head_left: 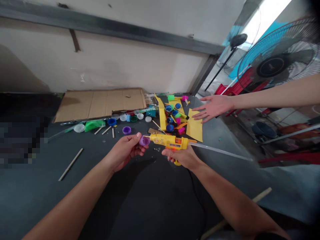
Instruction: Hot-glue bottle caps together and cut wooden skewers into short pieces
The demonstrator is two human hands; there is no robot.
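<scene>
My left hand [126, 150] pinches a purple bottle cap [144, 140] between thumb and fingers. My right hand [182, 156] grips a yellow glue gun [170, 141], whose nozzle points left and touches the cap. A clear glue stick [220, 151] sticks out of the gun's back toward the right. Both hands hover over a dark table [105, 186].
Several coloured caps [126, 130], wooden sticks [70, 164] and yellow paper strips [195, 128] lie ahead. A flat cardboard sheet [100, 103] lies by the wall. Another person's open hand [212, 106] reaches in from the right over the yellow paper. A blue fan [277, 56] stands at right.
</scene>
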